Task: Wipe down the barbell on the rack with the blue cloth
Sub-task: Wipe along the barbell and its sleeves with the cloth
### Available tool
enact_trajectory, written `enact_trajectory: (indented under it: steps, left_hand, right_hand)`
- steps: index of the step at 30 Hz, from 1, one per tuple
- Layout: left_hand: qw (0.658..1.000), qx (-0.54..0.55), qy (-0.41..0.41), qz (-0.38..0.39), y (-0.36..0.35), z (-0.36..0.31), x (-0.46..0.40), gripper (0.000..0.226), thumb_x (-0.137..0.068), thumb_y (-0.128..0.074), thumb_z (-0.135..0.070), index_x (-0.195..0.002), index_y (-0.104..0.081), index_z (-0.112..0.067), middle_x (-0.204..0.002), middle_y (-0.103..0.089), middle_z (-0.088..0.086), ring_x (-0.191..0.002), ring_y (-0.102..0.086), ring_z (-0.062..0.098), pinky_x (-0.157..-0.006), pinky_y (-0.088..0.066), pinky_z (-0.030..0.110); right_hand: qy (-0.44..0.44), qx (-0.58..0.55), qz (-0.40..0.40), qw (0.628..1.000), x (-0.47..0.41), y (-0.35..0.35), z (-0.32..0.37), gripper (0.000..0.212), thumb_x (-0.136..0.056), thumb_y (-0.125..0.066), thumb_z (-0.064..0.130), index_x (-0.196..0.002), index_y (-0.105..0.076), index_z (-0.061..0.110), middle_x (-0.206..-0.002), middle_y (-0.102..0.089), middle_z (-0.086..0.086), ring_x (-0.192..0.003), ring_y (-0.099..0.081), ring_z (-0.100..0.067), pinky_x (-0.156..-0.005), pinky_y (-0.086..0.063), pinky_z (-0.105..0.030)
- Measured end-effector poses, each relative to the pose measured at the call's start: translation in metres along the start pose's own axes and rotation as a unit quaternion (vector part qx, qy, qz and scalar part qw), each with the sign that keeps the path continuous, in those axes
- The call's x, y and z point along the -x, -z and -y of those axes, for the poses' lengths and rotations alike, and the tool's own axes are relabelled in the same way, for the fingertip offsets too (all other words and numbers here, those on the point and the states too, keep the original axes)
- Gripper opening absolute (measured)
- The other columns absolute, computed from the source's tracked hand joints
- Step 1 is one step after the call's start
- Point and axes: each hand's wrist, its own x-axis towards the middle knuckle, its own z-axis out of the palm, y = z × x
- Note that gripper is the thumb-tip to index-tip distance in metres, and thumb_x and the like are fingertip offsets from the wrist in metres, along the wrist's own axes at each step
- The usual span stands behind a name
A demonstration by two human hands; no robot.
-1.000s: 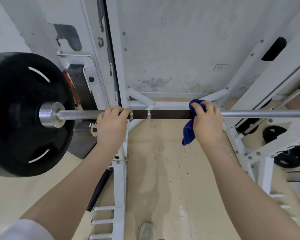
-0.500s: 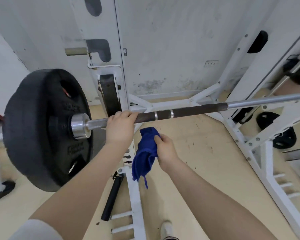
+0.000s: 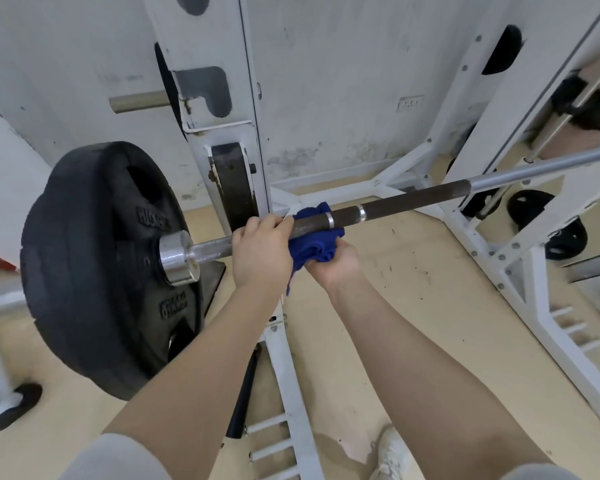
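The barbell (image 3: 409,199) runs from lower left to upper right across the white rack, its middle dark and its far end silver. A large black plate (image 3: 94,271) sits on its left end. My left hand (image 3: 260,252) grips the bar just right of the silver collar. My right hand (image 3: 336,259) comes up from under the bar and presses the bunched blue cloth (image 3: 312,240) against its underside, right beside my left hand. The cloth wraps partly behind the bar.
The white rack upright (image 3: 222,126) stands behind the bar, with a base beam (image 3: 284,348) running toward me on the tan floor. A second upright (image 3: 520,265) and stored black plates (image 3: 548,220) are at right. My shoe (image 3: 392,452) shows at the bottom.
My right hand has lifted the blue cloth from below the bar up against it, next to my left hand. The left hand keeps its grip.
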Motion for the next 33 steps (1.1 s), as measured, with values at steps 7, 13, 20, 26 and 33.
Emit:
enact_trajectory:
  steps: [7, 13, 20, 26, 33]
  left_hand:
    - [1.0, 0.006, 0.003, 0.002, 0.005, -0.002, 0.002, 0.041, -0.092, -0.044, -0.01, -0.131, -0.049, -0.022, -0.127, -0.056, 0.001, -0.116, -0.044, 0.026, -0.095, -0.032, 0.037]
    - [0.996, -0.045, 0.07, 0.021, 0.01, -0.034, -0.003, 0.051, -0.091, -0.042, -0.012, -0.139, -0.032, -0.023, -0.131, -0.051, 0.001, -0.12, -0.04, 0.024, -0.094, -0.025, 0.039]
    - [0.998, -0.021, 0.011, 0.065, 0.001, -0.096, -0.024, 0.057, -0.092, -0.038, -0.009, -0.143, -0.022, -0.03, -0.139, -0.042, -0.006, -0.126, -0.034, 0.021, -0.099, -0.021, 0.039]
    - [0.994, -0.037, 0.084, 0.063, -0.003, -0.124, -0.033, 0.034, -0.097, -0.037, -0.039, -0.12, -0.055, -0.023, -0.123, -0.052, 0.002, -0.113, -0.041, 0.029, -0.091, -0.028, 0.039]
    - [0.987, -0.071, 0.132, 0.054, -0.016, -0.143, -0.037, 0.04, -0.093, -0.046, -0.04, -0.121, -0.043, -0.012, -0.125, -0.047, 0.009, -0.115, -0.039, 0.031, -0.092, -0.031, 0.039]
  right_hand:
    - [0.068, -0.027, -0.035, 0.997, 0.001, 0.009, 0.084, 0.036, -0.101, -0.024, 0.012, -0.109, -0.058, 0.005, -0.116, -0.061, -0.012, -0.096, -0.058, -0.026, -0.098, -0.044, -0.034]
    - [0.036, 0.005, -0.042, 0.998, 0.015, 0.003, 0.081, 0.034, -0.101, -0.024, 0.011, -0.1, -0.058, 0.007, -0.105, -0.061, -0.008, -0.091, -0.056, -0.022, -0.092, -0.042, -0.027]
    - [-0.086, 0.07, -0.014, 0.994, 0.015, 0.001, 0.057, 0.027, -0.1, -0.029, 0.016, -0.089, -0.051, 0.005, -0.081, -0.058, -0.013, -0.075, -0.056, -0.024, -0.082, -0.044, -0.029]
    - [0.041, 0.08, -0.039, 0.995, 0.001, 0.01, 0.15, 0.033, -0.101, -0.022, 0.013, -0.097, -0.054, 0.008, -0.087, -0.058, -0.009, -0.079, -0.053, -0.021, -0.084, -0.042, -0.027]
    - [0.057, -0.021, -0.165, 0.984, 0.01, 0.01, 0.208, 0.03, -0.1, -0.025, 0.01, -0.088, -0.053, 0.013, -0.087, -0.053, -0.005, -0.072, -0.048, -0.016, -0.064, -0.039, -0.022]
